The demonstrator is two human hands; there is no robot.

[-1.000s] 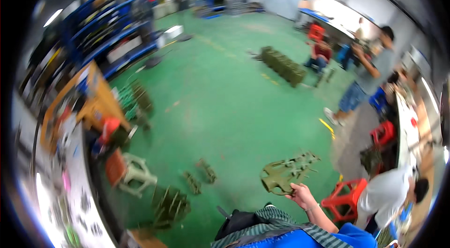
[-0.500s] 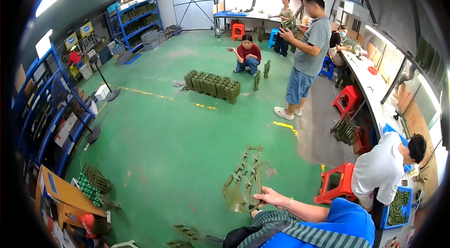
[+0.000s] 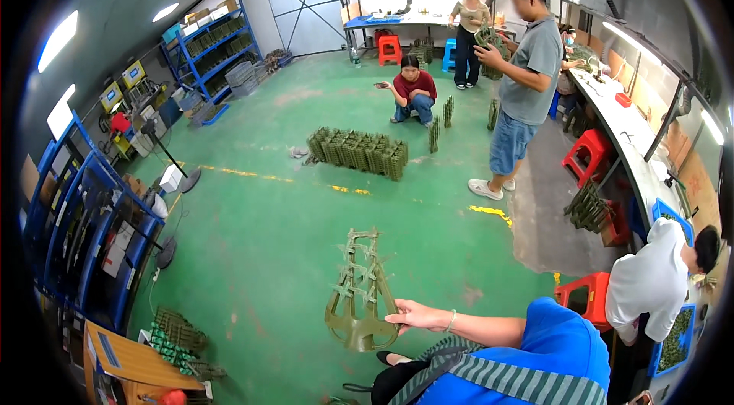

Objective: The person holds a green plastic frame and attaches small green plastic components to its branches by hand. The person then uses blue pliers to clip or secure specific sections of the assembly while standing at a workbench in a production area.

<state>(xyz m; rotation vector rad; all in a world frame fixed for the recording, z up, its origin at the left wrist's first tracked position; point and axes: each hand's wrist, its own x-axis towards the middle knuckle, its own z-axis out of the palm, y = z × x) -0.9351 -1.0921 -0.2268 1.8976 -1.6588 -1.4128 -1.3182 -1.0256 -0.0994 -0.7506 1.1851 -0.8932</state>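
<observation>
Head view: right hand (image 3: 415,315) grips that olive frame (image 3: 361,333) by one edge, so it could tip; left hand unseen.

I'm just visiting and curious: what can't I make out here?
All in the head view:
Left grip: out of view, so its position and state can't be told.
Underside of the green frame in the right grip: hidden by the frame itself.
Green pieces in the blue bin: too small to tell apart.
Red thing, lower left: cut off by the bottom edge.
</observation>
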